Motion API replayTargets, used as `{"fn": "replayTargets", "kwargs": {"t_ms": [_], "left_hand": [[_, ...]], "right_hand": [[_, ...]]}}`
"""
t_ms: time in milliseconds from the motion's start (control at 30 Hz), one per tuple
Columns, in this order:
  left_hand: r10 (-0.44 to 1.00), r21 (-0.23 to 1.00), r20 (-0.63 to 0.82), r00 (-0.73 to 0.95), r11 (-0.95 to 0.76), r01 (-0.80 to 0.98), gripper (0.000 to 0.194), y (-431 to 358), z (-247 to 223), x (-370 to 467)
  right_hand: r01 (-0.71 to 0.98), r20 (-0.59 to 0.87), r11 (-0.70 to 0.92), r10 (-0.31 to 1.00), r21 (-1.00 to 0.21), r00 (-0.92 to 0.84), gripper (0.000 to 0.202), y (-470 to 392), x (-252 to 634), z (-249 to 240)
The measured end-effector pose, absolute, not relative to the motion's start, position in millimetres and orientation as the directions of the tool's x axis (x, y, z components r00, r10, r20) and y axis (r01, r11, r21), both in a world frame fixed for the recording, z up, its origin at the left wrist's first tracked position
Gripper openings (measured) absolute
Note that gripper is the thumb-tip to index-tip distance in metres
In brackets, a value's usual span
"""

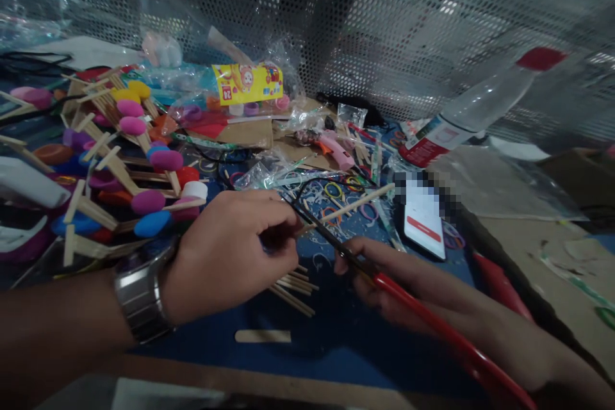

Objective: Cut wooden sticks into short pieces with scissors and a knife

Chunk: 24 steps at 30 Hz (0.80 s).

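Observation:
My left hand point(235, 256), with a metal watch point(141, 295) on its wrist, pinches one end of a thin wooden stick point(355, 205). The stick points up and to the right. In my right hand point(384, 269) is a pair of scissors point(408, 300) with long red handles and dark blades. The blades cross the stick close to my left fingertips; whether they are closed on it I cannot tell. Below my left hand lie several thin sticks point(295, 288), partly hidden by it. Nearer the front, a flat craft stick point(262, 336) with one rounded end rests on the blue surface point(365, 359).
Wooden-stick pieces with coloured cups point(132, 125) crowd the left. Behind are a yellow-labelled plastic bag point(250, 83) and a pink glue gun point(336, 148). A tilted bottle point(461, 115) and a lit phone point(423, 221) stand right, with cardboard point(552, 269) beyond.

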State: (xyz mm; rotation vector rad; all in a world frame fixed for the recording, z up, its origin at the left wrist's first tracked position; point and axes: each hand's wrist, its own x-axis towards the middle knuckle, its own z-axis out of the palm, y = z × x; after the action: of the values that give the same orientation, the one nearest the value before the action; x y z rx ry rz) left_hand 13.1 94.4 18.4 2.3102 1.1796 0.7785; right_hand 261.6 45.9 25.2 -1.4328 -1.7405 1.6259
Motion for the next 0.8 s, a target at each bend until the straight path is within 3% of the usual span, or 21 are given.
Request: {"fn": "replayTargets", "kwargs": {"t_ms": [100, 267, 500, 600, 800], "left_hand": [[0.752, 0.438, 0.414, 0.513, -0.659, 0.612, 0.012, 95, 18, 12], [0.705, 0.412, 0.495, 0.508, -0.705, 0.577, 0.013, 96, 15, 11], [0.712, 0.509, 0.506, 0.487, -0.702, 0.498, 0.014, 97, 16, 11], [0.708, 0.499, 0.517, 0.481, -0.706, 0.503, 0.011, 99, 16, 10], [0.727, 0.485, 0.5, 0.471, -0.686, 0.543, 0.015, 99, 15, 9]], "right_hand": [[0.297, -0.438, -0.337, 0.803, -0.893, -0.405, 0.059, 41, 262, 21], [0.153, -0.544, -0.535, 0.721, -0.831, -0.43, 0.061, 36, 259, 19], [0.07, -0.505, -0.544, 0.716, -0.836, -0.482, 0.05, 34, 253, 16], [0.033, -0.453, -0.514, 0.722, -0.857, -0.523, 0.039, 37, 251, 15], [-0.017, -0.443, -0.517, 0.749, -0.856, -0.493, 0.042, 38, 248, 16]]}}
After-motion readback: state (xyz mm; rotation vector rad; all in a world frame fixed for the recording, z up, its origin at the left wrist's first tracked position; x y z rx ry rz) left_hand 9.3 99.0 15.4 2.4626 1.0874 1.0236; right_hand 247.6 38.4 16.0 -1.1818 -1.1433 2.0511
